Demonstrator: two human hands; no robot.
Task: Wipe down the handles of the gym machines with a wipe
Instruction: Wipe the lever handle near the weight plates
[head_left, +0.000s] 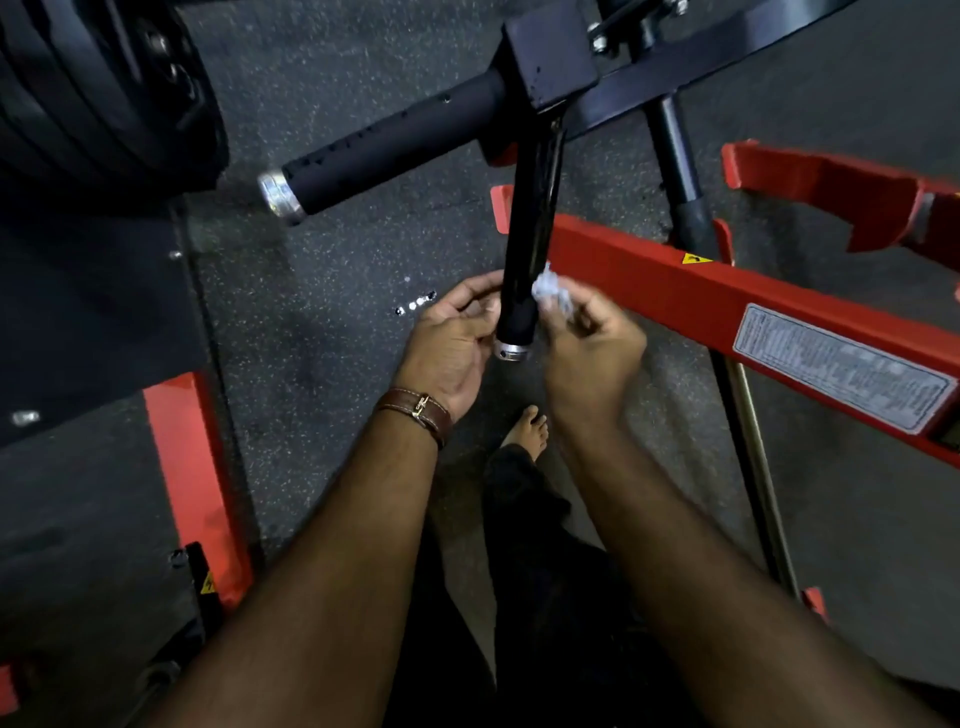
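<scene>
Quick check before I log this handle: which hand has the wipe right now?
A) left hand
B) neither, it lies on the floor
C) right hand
C: the crumpled white wipe is pinched in the right hand, pressed against the near black handle; the left hand holds none.

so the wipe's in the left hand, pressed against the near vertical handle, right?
Not quite: the head view shows the wipe in the right hand, not the left. It is pressed against the near vertical handle; the left hand steadies that handle from the other side.
</scene>
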